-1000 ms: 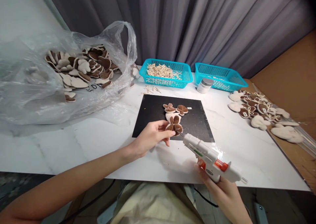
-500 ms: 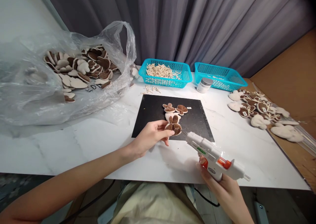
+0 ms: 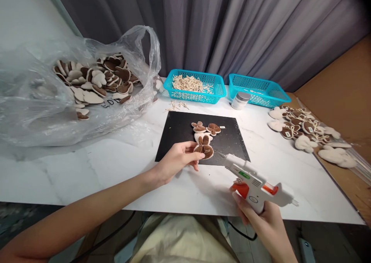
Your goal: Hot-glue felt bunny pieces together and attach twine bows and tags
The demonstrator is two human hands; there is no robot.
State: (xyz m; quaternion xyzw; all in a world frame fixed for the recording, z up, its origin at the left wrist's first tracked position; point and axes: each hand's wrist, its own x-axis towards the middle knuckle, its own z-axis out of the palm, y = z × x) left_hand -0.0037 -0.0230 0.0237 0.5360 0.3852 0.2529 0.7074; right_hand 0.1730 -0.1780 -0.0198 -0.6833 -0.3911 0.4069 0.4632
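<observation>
My left hand [image 3: 174,163] pinches a small brown and cream plush piece [image 3: 204,151] at the near edge of a black mat [image 3: 179,133]. My right hand [image 3: 262,220] grips a white glue gun [image 3: 255,182] with an orange trigger, its nozzle pointing up-left, a short way right of the plush piece and not touching it. Three more plush pieces [image 3: 206,128] lie on the mat just beyond the held one.
A clear plastic bag [image 3: 72,89] full of plush pieces fills the left. Two teal baskets [image 3: 194,86] [image 3: 257,90] stand at the back, one with small cream bows. A small jar [image 3: 240,100] is between them. Finished plush pieces [image 3: 307,133] lie at the right, beside a cardboard sheet [image 3: 344,97].
My right hand has drawn the glue gun back to the right and towards me, away from the plush piece. My left hand has kept still.
</observation>
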